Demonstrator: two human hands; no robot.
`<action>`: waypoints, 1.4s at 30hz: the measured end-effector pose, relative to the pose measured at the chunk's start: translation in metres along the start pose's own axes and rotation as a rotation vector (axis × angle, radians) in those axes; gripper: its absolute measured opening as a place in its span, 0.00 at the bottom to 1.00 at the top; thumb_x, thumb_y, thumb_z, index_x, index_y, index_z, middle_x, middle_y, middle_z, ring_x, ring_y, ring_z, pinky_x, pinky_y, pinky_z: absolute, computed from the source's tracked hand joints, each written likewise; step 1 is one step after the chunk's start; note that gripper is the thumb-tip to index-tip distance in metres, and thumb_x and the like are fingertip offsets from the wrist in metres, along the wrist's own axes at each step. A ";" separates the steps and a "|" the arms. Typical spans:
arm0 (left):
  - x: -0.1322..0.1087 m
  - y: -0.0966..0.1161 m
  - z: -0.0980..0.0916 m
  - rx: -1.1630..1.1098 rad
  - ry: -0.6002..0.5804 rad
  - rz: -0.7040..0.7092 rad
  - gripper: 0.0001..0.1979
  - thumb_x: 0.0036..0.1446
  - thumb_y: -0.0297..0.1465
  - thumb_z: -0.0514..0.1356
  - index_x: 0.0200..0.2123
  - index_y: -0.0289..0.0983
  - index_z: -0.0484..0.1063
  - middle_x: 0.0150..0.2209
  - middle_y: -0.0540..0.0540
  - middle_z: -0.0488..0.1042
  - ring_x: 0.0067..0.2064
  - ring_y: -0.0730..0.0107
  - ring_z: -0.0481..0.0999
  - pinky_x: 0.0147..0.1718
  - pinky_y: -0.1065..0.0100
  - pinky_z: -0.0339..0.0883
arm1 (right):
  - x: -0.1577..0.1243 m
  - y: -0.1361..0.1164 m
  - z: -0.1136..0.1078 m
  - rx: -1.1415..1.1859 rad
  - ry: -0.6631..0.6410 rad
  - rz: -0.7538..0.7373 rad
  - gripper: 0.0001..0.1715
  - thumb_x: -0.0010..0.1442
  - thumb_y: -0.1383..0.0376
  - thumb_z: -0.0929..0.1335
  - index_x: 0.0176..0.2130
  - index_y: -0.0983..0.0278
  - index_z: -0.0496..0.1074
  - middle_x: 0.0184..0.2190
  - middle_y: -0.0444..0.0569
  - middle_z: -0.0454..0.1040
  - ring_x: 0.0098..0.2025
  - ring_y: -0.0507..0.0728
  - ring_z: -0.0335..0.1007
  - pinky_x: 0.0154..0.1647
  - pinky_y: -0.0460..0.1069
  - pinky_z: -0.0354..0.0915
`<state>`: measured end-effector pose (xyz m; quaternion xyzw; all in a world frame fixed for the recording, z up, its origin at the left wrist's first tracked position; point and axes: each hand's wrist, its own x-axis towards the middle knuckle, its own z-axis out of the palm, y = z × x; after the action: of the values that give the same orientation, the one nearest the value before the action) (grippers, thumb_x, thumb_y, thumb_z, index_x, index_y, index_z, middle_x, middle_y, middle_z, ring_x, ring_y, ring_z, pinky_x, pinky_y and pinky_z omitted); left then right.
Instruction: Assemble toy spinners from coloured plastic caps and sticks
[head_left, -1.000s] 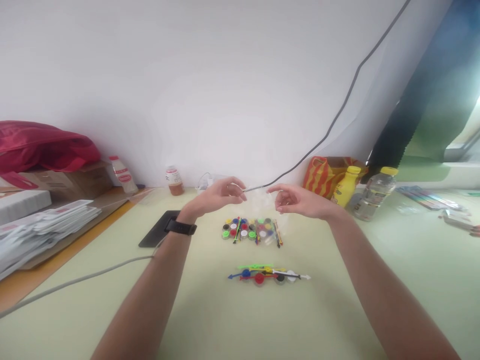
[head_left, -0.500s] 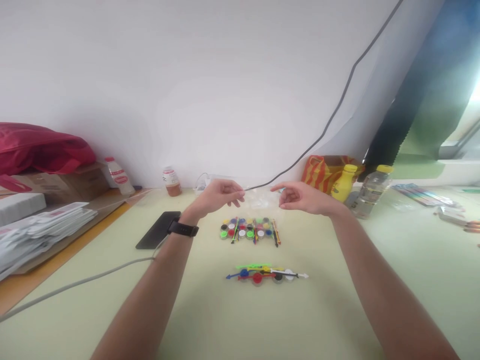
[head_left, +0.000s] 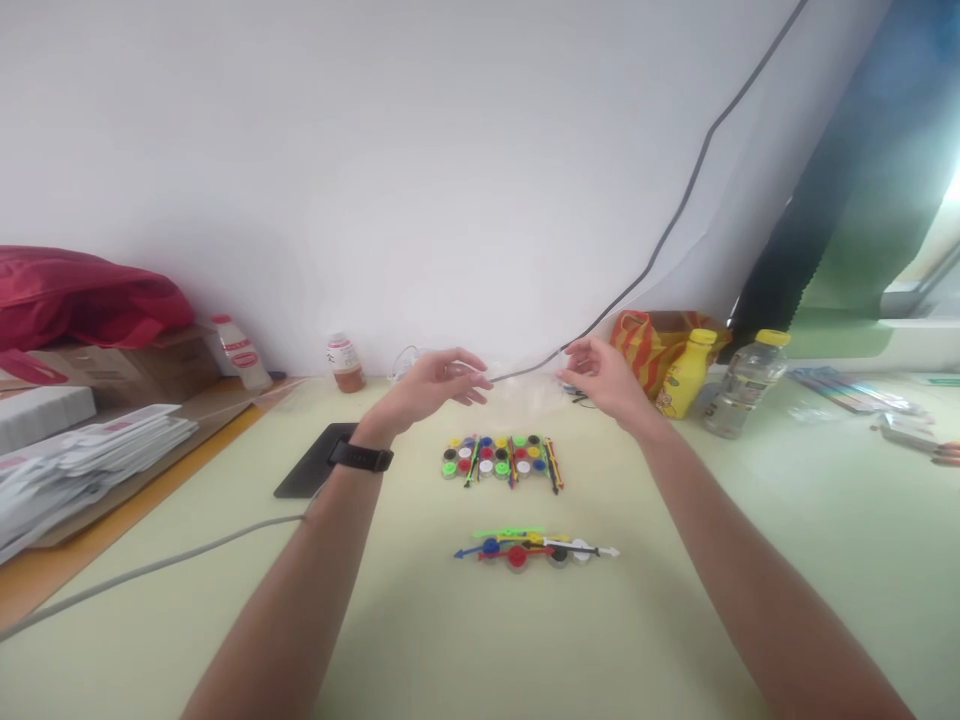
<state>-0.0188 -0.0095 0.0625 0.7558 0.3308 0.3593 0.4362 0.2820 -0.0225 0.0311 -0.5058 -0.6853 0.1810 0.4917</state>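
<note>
My left hand (head_left: 435, 388), with a black band on its wrist, has its thumb and forefinger pinched on the left edge of a faint clear plastic bag (head_left: 525, 395). On the bag's right side is my right hand (head_left: 604, 378), its thumb and forefinger curled but apart. Below the hands, small round discs (head_left: 487, 467) in several colours lie in rows with thin coloured arrow pieces (head_left: 553, 466) between them. Nearer to me is a loose group of arrow spinners, among them a red one (head_left: 517, 558) and a blue one (head_left: 489, 547).
A black tablet-like slab (head_left: 304, 470) and a grey cable (head_left: 172, 555) lie left. Behind stands a small bottle (head_left: 345, 364). On the right are a yellow bottle (head_left: 686, 375), a clear bottle (head_left: 742, 390) and a striped bag (head_left: 634, 340). Stacked white packets (head_left: 112, 450) sit far left.
My right hand has risen slightly, turned more upright, and brought its thumb and forefinger nearer together. My left hand has barely moved. The discs and spinners lie as before.
</note>
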 end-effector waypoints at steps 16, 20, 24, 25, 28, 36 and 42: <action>-0.002 0.007 0.004 -0.040 -0.014 0.042 0.20 0.57 0.47 0.69 0.44 0.39 0.75 0.44 0.41 0.82 0.40 0.59 0.85 0.41 0.60 0.76 | -0.006 -0.017 0.012 -0.136 -0.075 -0.047 0.21 0.65 0.47 0.67 0.44 0.58 0.79 0.40 0.50 0.79 0.36 0.59 0.70 0.35 0.53 0.65; -0.001 0.005 0.005 -0.047 -0.044 0.040 0.20 0.57 0.47 0.69 0.43 0.38 0.75 0.43 0.41 0.81 0.41 0.57 0.84 0.43 0.58 0.77 | -0.007 -0.017 0.014 -0.011 -0.112 0.118 0.24 0.60 0.44 0.70 0.45 0.58 0.80 0.43 0.50 0.78 0.36 0.57 0.69 0.33 0.51 0.65; -0.001 0.005 0.006 -0.033 -0.091 0.041 0.19 0.59 0.46 0.68 0.43 0.38 0.74 0.43 0.41 0.81 0.44 0.55 0.84 0.45 0.56 0.77 | -0.006 -0.010 0.020 0.132 -0.145 0.208 0.26 0.57 0.44 0.72 0.46 0.58 0.80 0.44 0.50 0.77 0.39 0.56 0.68 0.36 0.50 0.65; -0.001 0.005 0.007 -0.027 -0.103 0.041 0.19 0.59 0.46 0.67 0.44 0.38 0.74 0.43 0.41 0.80 0.44 0.55 0.83 0.45 0.56 0.77 | -0.005 -0.008 0.021 0.161 -0.149 0.222 0.25 0.56 0.44 0.73 0.45 0.58 0.80 0.44 0.49 0.77 0.39 0.56 0.68 0.36 0.50 0.65; -0.001 0.006 0.008 -0.033 -0.131 0.043 0.18 0.60 0.45 0.67 0.44 0.38 0.74 0.43 0.41 0.80 0.44 0.57 0.83 0.46 0.57 0.76 | -0.003 -0.001 0.025 0.239 -0.163 0.248 0.23 0.54 0.46 0.74 0.43 0.58 0.80 0.43 0.48 0.78 0.40 0.56 0.68 0.37 0.49 0.64; -0.001 0.008 0.008 -0.033 -0.107 0.056 0.17 0.61 0.44 0.67 0.44 0.37 0.74 0.42 0.42 0.81 0.42 0.57 0.84 0.46 0.57 0.76 | -0.003 0.003 0.032 0.334 -0.117 0.227 0.23 0.52 0.47 0.76 0.39 0.60 0.79 0.39 0.48 0.77 0.37 0.55 0.66 0.38 0.50 0.63; -0.002 0.010 0.008 -0.026 -0.150 0.078 0.15 0.62 0.42 0.67 0.44 0.37 0.74 0.42 0.42 0.80 0.43 0.57 0.83 0.47 0.57 0.76 | -0.002 0.004 0.034 0.372 -0.101 0.285 0.24 0.52 0.46 0.76 0.41 0.60 0.81 0.38 0.47 0.77 0.31 0.52 0.62 0.35 0.50 0.61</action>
<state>-0.0112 -0.0183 0.0682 0.7871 0.2628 0.3229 0.4552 0.2551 -0.0136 0.0119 -0.4886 -0.5855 0.3967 0.5109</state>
